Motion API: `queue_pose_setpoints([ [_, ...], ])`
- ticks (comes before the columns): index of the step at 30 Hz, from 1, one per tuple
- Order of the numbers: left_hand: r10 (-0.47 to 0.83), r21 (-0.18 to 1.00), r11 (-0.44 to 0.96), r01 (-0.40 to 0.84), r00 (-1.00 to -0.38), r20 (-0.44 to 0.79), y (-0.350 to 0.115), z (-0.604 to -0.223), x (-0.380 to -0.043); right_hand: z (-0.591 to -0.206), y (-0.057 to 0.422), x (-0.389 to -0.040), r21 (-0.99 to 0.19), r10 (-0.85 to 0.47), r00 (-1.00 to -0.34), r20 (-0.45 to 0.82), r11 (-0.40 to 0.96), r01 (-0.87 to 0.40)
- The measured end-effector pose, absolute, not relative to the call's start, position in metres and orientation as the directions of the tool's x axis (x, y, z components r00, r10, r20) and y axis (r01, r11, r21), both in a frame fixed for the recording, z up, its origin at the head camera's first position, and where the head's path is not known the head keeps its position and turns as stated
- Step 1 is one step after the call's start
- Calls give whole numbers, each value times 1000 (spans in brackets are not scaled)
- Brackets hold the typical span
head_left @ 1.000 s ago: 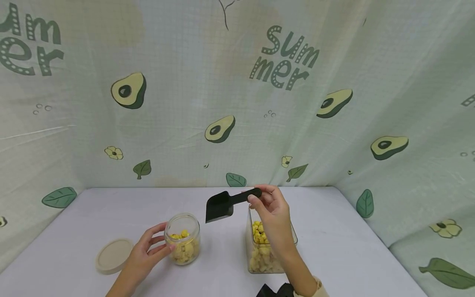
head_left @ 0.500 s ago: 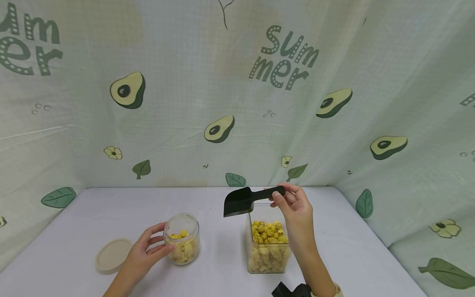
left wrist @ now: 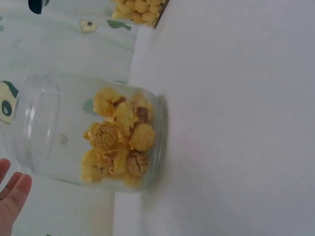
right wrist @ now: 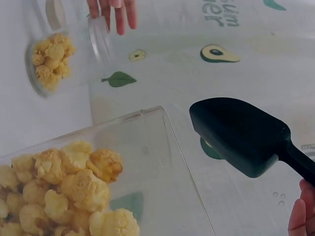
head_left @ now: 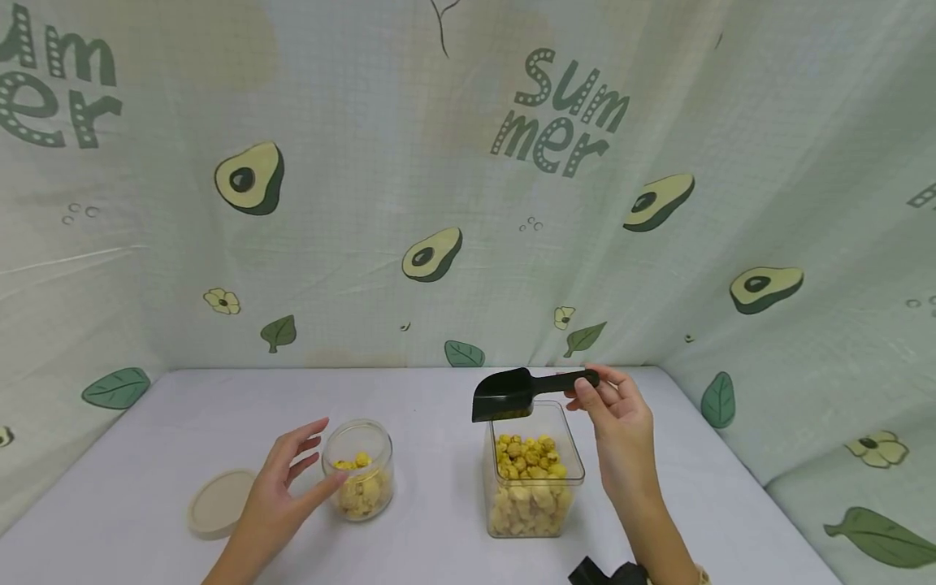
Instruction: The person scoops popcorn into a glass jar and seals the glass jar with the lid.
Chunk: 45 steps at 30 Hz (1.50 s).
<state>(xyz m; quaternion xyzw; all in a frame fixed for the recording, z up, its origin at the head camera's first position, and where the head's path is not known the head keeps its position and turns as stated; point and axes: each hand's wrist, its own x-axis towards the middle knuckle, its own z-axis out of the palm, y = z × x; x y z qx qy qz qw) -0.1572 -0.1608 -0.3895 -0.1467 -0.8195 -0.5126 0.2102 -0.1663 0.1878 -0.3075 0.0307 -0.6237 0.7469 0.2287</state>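
My right hand [head_left: 617,406] pinches the handle of a black scoop [head_left: 504,393], which hangs over the far part of a clear square container [head_left: 530,508]. Popcorn [right wrist: 74,182] fills much of that container. The scoop's bowl appears to hold no popcorn in the right wrist view. On the left, a round glass jar [head_left: 366,487] stands upright with some popcorn [left wrist: 118,137] in its lower part. Beside it my left hand [head_left: 285,487] has its fingers spread and extended, the thumb near the jar's front; whether the thumb touches the glass I cannot tell.
A round beige lid [head_left: 219,504] lies on the white table [head_left: 431,552] left of the jar, partly behind the left hand. A cloth curtain [head_left: 351,162] printed with avocados and leaves hangs behind the table and along its sides.
My right hand has carried the scoop rightward from between jar and container to above the container. The left hand's fingers have let go of the jar and spread; the jar stays put.
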Motion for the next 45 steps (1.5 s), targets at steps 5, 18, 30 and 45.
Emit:
queue_pose_setpoints([
  [5,36,729,396,558,-803,595,-148,-376,-152,-308,196,-163,-914,308,-887,343,-108,-390],
  [18,163,742,310,594,-802,575,-97,-366,-146,-310,216,-156,-896,332,-870,366,-129,-426],
  [30,301,869,174,464,-865,402,-56,-374,-153,-310,226,-152,-872,355,-820,449,-28,-489],
  [45,408,935,87,343,-869,281,-29,-383,-168,-305,222,-146,-793,249,-761,600,309,-524],
])
